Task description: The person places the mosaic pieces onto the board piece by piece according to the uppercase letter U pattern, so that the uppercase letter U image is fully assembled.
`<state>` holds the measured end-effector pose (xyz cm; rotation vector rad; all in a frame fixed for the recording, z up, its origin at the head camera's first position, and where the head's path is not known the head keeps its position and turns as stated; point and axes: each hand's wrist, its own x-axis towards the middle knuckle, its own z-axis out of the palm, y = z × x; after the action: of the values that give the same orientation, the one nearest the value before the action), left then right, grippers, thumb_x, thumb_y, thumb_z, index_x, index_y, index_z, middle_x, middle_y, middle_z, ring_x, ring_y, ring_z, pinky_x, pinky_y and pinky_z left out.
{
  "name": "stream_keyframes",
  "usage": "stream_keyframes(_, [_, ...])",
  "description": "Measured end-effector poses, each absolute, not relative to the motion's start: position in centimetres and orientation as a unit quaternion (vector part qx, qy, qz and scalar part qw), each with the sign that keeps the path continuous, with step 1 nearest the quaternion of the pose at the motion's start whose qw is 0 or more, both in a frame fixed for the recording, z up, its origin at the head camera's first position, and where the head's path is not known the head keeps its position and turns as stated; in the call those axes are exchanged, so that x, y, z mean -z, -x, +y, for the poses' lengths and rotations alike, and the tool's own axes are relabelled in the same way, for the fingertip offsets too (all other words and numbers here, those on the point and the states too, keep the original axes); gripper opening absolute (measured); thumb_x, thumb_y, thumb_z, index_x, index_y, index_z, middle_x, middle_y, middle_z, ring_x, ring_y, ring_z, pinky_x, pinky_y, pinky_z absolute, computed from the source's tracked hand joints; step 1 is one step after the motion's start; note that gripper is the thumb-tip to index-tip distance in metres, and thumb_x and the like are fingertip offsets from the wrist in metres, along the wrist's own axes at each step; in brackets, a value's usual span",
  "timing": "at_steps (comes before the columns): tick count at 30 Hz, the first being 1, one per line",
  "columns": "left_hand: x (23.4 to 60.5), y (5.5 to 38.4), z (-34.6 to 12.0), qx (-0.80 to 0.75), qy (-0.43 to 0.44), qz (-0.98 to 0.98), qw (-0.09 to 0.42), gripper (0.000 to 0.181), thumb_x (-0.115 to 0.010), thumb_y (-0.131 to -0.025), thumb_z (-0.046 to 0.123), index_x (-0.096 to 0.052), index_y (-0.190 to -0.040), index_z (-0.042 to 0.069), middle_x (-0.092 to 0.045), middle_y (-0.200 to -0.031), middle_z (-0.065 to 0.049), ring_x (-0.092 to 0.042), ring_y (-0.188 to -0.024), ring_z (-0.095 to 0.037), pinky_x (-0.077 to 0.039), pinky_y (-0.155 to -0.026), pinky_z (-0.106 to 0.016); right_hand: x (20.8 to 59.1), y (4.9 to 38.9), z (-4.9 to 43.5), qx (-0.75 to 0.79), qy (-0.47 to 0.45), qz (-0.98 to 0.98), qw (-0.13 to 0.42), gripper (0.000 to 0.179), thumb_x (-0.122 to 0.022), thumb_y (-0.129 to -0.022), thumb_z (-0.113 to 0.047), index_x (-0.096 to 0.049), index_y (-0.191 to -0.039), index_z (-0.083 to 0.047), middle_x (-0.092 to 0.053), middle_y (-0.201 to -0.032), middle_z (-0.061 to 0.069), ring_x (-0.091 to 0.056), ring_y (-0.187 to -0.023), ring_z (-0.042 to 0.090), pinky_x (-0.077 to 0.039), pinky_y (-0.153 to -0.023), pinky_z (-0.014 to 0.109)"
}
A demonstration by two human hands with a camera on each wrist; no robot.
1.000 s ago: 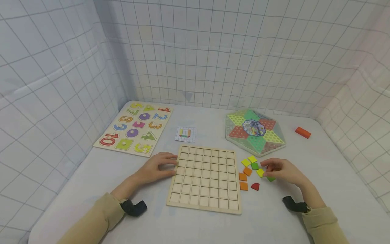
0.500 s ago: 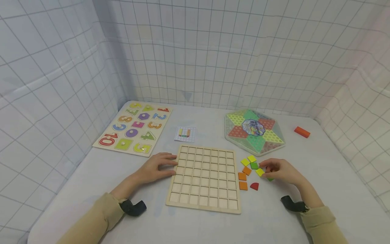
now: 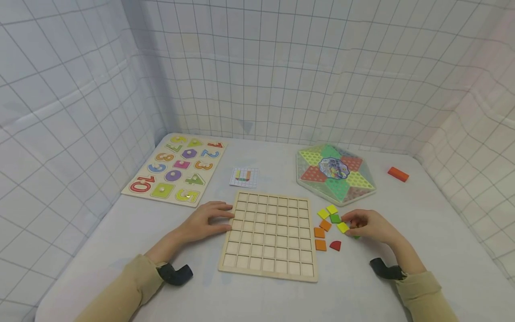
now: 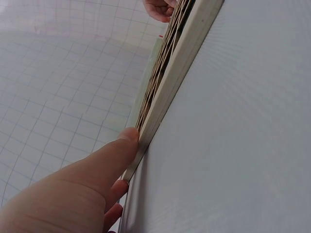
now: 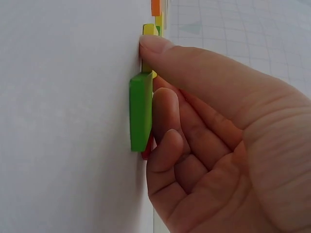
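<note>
Beside the board [image 3: 268, 237], right hand [image 3: 369, 224] pinches yellow tile [image 3: 342, 227]; left hand [image 3: 207, 221], unclenched, touches the board. Crowding risks dislodging adjacent green tile [image 5: 141, 114].

L sleeve [image 3: 114, 286] & R sleeve [image 3: 424, 295]: same khaki/beige cloth, plain, w/ soft creases, esp. on the L. Each ends in a wide cuff band (folded back or sewn on, can't tell at this res.). By each cuff sits a blk piece: L wrist piece [image 3: 175, 274] & R wrist piece [image 3: 386, 269], both short, thick, curved, w/ blunt ends. L hand [image 3: 204, 222] & R hand [image 3: 371, 226] bare.
</note>
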<state>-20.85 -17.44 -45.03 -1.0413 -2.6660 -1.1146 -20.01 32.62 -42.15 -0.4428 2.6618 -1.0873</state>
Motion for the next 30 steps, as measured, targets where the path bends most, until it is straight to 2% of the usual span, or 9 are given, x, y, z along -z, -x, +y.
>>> stream_keyframes(8, [45.01,20.92,-17.4,0.367,0.335,-0.867,0.03,0.037,-0.074,-0.081,0.035,-0.07,-0.112,0.016,-0.056,-0.13,-0.003,-0.043,-0.127,-0.027,-0.031,-0.105,-0.048,41.99,19.88,32.36,0.345,0.136,0.922,0.113,0.032,-0.078,-0.077,-0.022,-0.068,-0.104,-0.008,-0.054,-0.077,0.003,-0.05,-0.072,0.019,-0.043,-0.058,0.022])
stream_keyframes(30, [44.67,20.74,-17.39,0.373,0.33,-0.867,0.017,0.038,-0.073,-0.081,0.036,-0.07,-0.113,0.016,-0.056,-0.131,-0.004,-0.042,-0.128,-0.026,-0.031,-0.105,-0.048,41.68,19.67,31.91,0.3,0.117,0.942,0.099,0.034,-0.079,-0.075,-0.034,-0.068,-0.097,-0.011,-0.057,-0.078,-0.001,-0.052,-0.075,0.018,-0.047,-0.064,0.026])
